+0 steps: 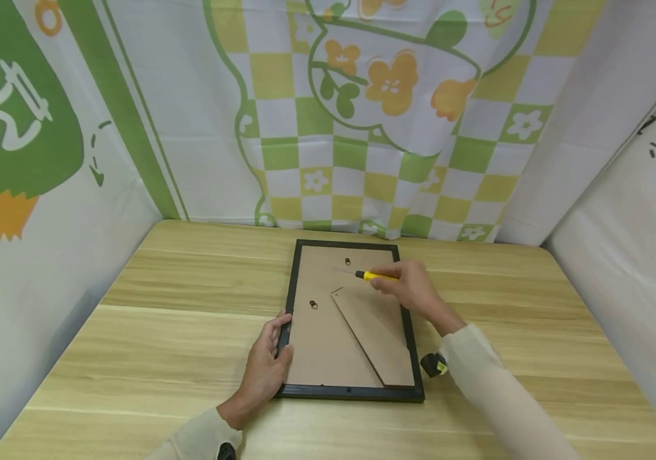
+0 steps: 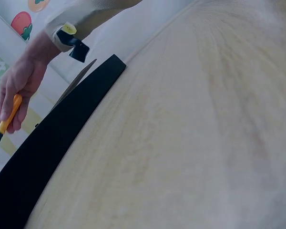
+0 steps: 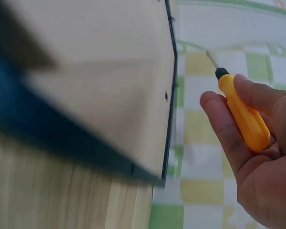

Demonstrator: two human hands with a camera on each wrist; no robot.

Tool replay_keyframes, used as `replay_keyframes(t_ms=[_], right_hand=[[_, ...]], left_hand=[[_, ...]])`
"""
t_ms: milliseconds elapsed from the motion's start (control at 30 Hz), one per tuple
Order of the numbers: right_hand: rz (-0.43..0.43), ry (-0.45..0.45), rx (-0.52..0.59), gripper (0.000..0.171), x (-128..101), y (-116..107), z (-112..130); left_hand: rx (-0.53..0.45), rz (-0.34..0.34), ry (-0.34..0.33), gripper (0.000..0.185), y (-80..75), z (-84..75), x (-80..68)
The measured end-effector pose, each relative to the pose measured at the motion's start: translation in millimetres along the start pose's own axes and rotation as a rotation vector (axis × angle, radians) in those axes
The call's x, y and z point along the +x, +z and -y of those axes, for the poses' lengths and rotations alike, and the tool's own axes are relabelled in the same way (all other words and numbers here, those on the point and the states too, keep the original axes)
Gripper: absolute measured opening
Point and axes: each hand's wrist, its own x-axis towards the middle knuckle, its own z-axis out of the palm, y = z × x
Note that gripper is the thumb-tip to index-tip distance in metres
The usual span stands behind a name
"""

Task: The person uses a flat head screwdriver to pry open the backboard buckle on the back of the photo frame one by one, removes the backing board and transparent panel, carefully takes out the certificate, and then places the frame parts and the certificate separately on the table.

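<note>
A black-edged picture frame [image 1: 356,393] lies on the table with its brown back panel up. Two small hanging rings, an upper hanger [image 1: 347,261] and a lower hanger [image 1: 313,305], sit on the panel, beside a slanting easel leg [image 1: 370,332]. At the frame's left edge my left hand [image 1: 264,367] holds the rim, thumb on top; the left wrist view barely shows that hand. Above the panel, my right hand [image 1: 411,287] grips a screwdriver [image 3: 245,114] by its yellow handle. Its thin metal shaft points left, and its tip appears apart from the hangers.
The wood-grain table [image 1: 178,345] extends around the frame on all sides. Behind it hangs a checked green and yellow curtain [image 1: 362,153]. White printed cloth walls stand at left and right. A small black object [image 1: 434,364] shows beside the right sleeve.
</note>
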Motion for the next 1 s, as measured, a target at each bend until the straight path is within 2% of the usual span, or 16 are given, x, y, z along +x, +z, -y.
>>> replay_keyframes(t_ms=[167, 267, 400, 600, 800, 1000], right_hand=[[-0.127, 0.077, 0.080, 0.034, -19, -28, -23], [-0.229, 0.126, 0.081, 0.035, -32, -44, -42], [-0.343, 0.194, -0.001, 0.037, -53, -64, -70], [-0.442, 0.248, -0.196, 0.037, -86, -82, -112], [-0.487, 0.263, -0.332, 0.035, -112, -94, -142], [-0.501, 0.278, -0.442, 0.031, -127, -108, -155]], left_hand=[[0.000, 0.005, 0.004, 0.055, 0.2, -0.1, 0.7], [0.005, 0.001, 0.005, 0.054, 0.7, 0.4, 1.1], [0.014, -0.005, 0.002, 0.054, 1.6, 0.5, 1.2], [0.024, -0.011, -0.008, 0.054, 1.6, 0.3, 0.7], [0.020, -0.006, -0.014, 0.054, 1.2, -1.0, 0.4], [0.011, -0.002, -0.012, 0.054, 0.3, -2.0, 0.0]])
